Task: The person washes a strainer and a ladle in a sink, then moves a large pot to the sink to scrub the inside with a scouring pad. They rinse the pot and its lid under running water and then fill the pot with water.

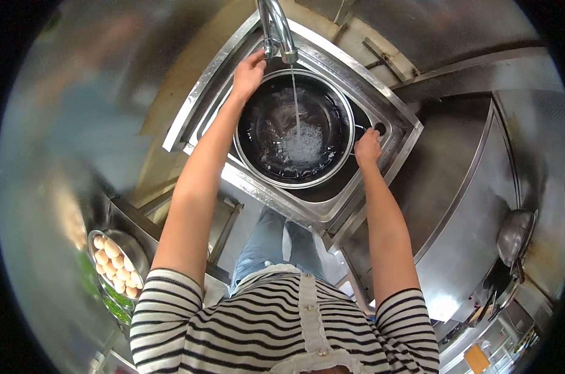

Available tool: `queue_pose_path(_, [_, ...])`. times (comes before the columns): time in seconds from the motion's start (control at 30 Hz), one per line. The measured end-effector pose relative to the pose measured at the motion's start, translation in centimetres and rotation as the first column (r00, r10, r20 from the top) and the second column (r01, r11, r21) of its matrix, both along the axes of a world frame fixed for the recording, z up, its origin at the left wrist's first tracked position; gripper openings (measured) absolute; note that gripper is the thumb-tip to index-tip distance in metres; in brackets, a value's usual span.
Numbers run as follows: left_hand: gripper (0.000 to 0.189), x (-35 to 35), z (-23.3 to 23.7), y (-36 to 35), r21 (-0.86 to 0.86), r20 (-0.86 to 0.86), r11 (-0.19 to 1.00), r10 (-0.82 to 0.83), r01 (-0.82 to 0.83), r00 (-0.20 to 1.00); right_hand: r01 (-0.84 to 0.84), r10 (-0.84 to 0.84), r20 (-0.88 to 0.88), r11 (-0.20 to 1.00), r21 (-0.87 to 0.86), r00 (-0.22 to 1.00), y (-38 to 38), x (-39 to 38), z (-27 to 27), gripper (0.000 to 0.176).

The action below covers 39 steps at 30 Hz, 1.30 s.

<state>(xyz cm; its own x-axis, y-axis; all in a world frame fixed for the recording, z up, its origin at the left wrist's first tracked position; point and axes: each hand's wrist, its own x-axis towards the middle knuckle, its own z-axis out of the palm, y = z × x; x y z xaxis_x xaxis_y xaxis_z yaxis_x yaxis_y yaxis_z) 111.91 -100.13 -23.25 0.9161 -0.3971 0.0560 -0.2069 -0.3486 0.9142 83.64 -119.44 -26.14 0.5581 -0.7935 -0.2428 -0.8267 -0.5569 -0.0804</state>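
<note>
Water runs from the chrome faucet (289,55) into a large round dark pot (351,106) standing in the metal sink (338,209). Bubbles spread where the stream strikes the water inside it. At the faucet's base, my left hand (250,73) is closed with its fingertips on the faucet handle (268,50). My right hand (368,148) is closed around the pot's side handle (358,128), at the right rim.
At the lower left a metal bowl (138,250) holds several eggs (111,265), with green vegetables (117,305) below it. A steel counter (438,162) lies right of the sink. Farther right hangs a metal wok (514,235).
</note>
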Motion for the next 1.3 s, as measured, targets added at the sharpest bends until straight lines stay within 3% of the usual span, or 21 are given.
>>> queue_pose_path(0.03, [0.03,-0.2,0.5,1.0,0.003,0.0,1.0,0.006,-0.006,1.0,-0.005,0.005,-0.004,1.0,-0.012,1.0,-0.1,0.0,-0.1,0.028])
queue_pose_path(0.1, [0.029,-1.6,2.7,4.6,0.361,0.07,0.932,0.002,-0.027,0.998,-0.002,0.002,-0.02,1.0,-0.019,1.0,0.1,0.0,0.2,0.028])
queue_pose_path(0.17, [0.024,-3.2,3.0,7.9,0.638,0.149,0.752,0.088,-0.163,0.985,0.006,-0.007,-0.003,0.999,-0.033,1.0,0.2,0.2,0.0,0.026])
queue_pose_path(0.27, [0.031,-5.8,0.6,11.2,0.84,0.222,0.516,-0.044,-0.168,0.974,0.019,-0.019,0.004,0.997,-0.078,1.0,0.1,0.4,-0.6,0.02])
queue_pose_path(0.37, [0.037,-6.2,-0.8,11.6,0.826,0.217,0.54,-0.044,-0.16,0.975,-0.024,0.021,-0.023,0.994,-0.107,1.0,-0.1,0.4,-1.0,0.016])
queue_pose_path(0.47, [0.039,-5.8,-2.1,11.4,0.826,0.218,0.55,-0.116,-0.12,0.969,-0.103,0.085,-0.076,0.956,-0.274,0.993,-0.3,0.2,-1.7,0.012])
queue_pose_path(0.53, [0.035,-5.5,-2.1,11.3,0.838,0.161,0.539,-0.096,-0.084,0.982,-0.145,0.13,-0.076,0.956,-0.253,0.989,-0.4,0.2,-1.5,0.012])
queue_pose_path(0.57, [0.037,-5.6,-1.9,11.6,0.817,0.168,0.572,-0.123,-0.068,0.978,-0.114,0.11,-0.039,0.982,-0.148,0.993,-0.5,0.2,-1.1,0.013])
queue_pose_path(0.67, [0.037,-5.9,-1.0,12.0,0.803,0.095,0.595,-0.069,-0.036,0.993,-0.063,0.062,-0.018,0.995,-0.072,0.998,-1.2,0.7,0.8,0.015])
queue_pose_path(0.73, [0.036,-6.8,0.0,12.8,0.758,0.125,0.651,-0.093,-0.034,0.988,-0.091,0.091,-0.018,0.995,0.032,0.996,-1.9,0.7,4.4,0.015])
queue_pose_path(0.83, [0.037,-8.3,3.5,13.6,0.702,0.12,0.712,-0.092,-0.02,0.988,-0.189,0.189,-0.001,0.982,-0.004,0.982,-3.2,0.7,9.0,0.015])
queue_pose_path(0.9, [0.041,-10.4,7.3,14.0,0.705,0.039,0.709,-0.034,-0.003,0.999,-0.288,0.288,-0.064,0.958,0.014,0.956,-3.5,0.5,12.8,0.023])
queue_pose_path(1.07, [0.037,-16.7,12.7,17.6,0.672,0.037,0.736,0.078,-0.082,0.996,-0.466,0.466,-0.015,0.883,-0.048,0.884,-3.0,-1.1,19.0,0.039])
queue_pose_path(1.2, [0.037,-23.1,16.6,22.4,0.588,0.044,0.785,0.207,-0.193,0.977,-0.652,0.648,-0.074,0.758,-0.03,0.758,-0.7,-2.4,23.8,0.039])
queue_pose_path(1.3, [0.035,-29.1,20.4,26.1,0.529,0.046,0.793,0.328,-0.302,0.943,-0.774,0.776,0.069,0.631,-0.052,0.628,1.7,-3.1,27.3,0.038])
